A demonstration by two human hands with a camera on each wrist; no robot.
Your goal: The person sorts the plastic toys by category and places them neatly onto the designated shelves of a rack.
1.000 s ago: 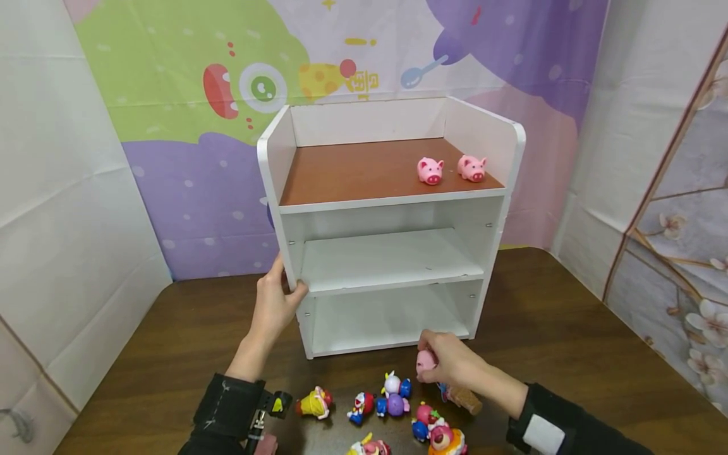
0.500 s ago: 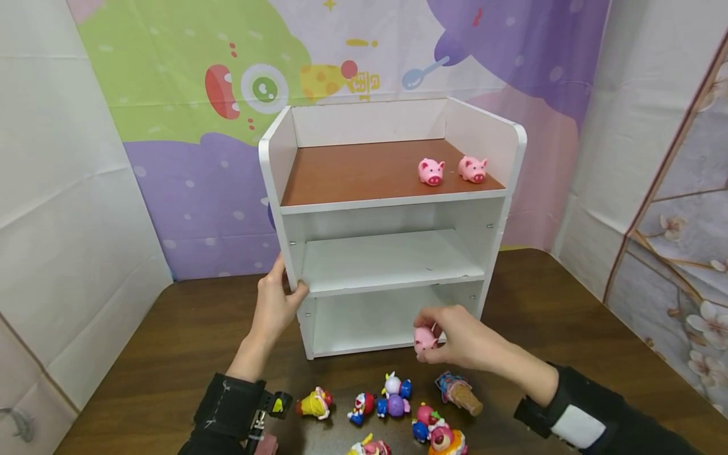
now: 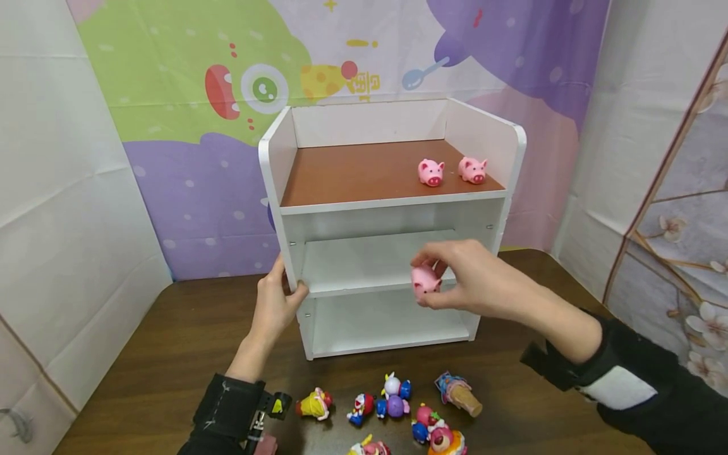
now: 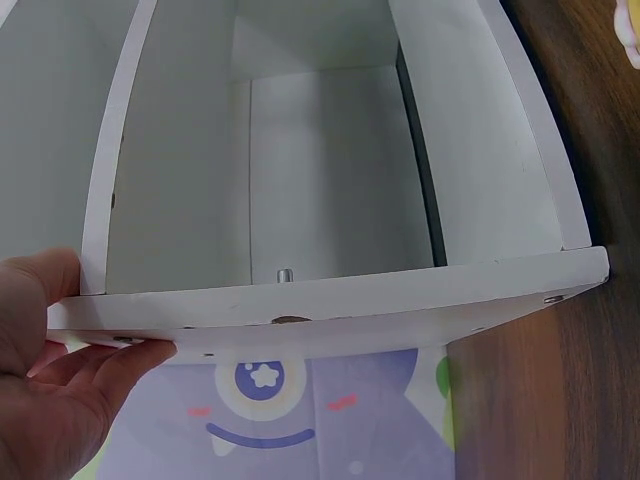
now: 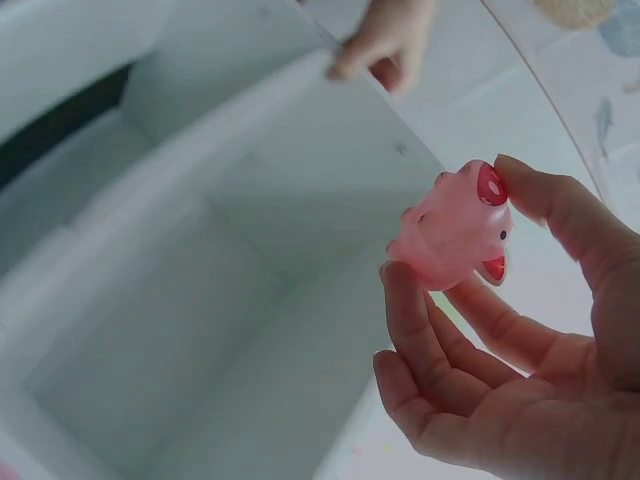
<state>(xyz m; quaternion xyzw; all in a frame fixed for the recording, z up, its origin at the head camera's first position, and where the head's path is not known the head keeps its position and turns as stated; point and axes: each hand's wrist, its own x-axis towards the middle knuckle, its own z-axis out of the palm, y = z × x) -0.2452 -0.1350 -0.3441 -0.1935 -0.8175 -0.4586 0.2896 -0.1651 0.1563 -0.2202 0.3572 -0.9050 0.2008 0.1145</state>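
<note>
A pink toy pig (image 5: pixel 450 230) is pinched between the thumb and fingers of my right hand (image 3: pixel 478 278), in front of the middle shelf in the head view. My left hand (image 3: pixel 277 303) grips the left side panel of the white shelf unit (image 3: pixel 392 285), thumb on the front edge and fingers behind it, as the left wrist view also shows. On the brown top board, toward the right, stand two more pink pigs, the left one (image 3: pixel 430 172) and the right one (image 3: pixel 472 170), both facing forward.
Before the unit on the dark wooden table (image 3: pixel 170 354) lie several small toy figures, among them a yellow-clad one (image 3: pixel 315 403), a red-and-blue one (image 3: pixel 360 408) and an ice-cream-cone toy (image 3: pixel 459 393). A printed cloth (image 3: pixel 193 202) hangs behind.
My right hand has lifted the pink toy pig from near the table, past the bottom shelf, up to the middle shelf's height. My left hand has stayed on the side panel.
</note>
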